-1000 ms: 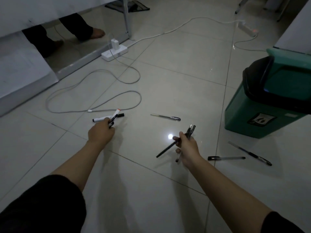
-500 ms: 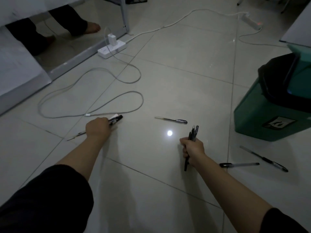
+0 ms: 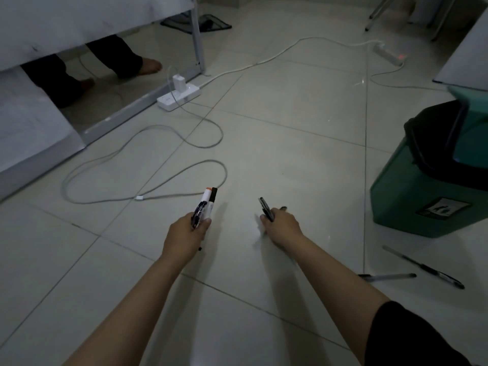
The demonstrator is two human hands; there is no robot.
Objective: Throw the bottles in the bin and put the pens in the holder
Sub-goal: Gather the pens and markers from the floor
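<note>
My left hand (image 3: 186,235) is closed around a bundle of markers and pens (image 3: 207,206); an orange-tipped white marker and a black one stick out forward. My right hand (image 3: 282,225) grips several dark pens (image 3: 265,208), low over the tiled floor. Two more pens lie on the floor at the right: a clear one with a black cap (image 3: 388,277) and a longer one (image 3: 422,266) beyond it. The green bin (image 3: 412,199) with a black swing lid stands at the right. A black mesh holder (image 3: 196,22) lies far back under the table. No bottles are visible.
A grey cable (image 3: 148,165) loops across the floor ahead of my hands, running to a white power strip (image 3: 179,97). A second strip (image 3: 389,52) lies far right. A seated person's feet (image 3: 148,67) rest under the white table at left.
My right hand moved forward to where the lone pen lay, and that pen is no longer on the floor. My left hand lifted its markers and swung toward the centre.
</note>
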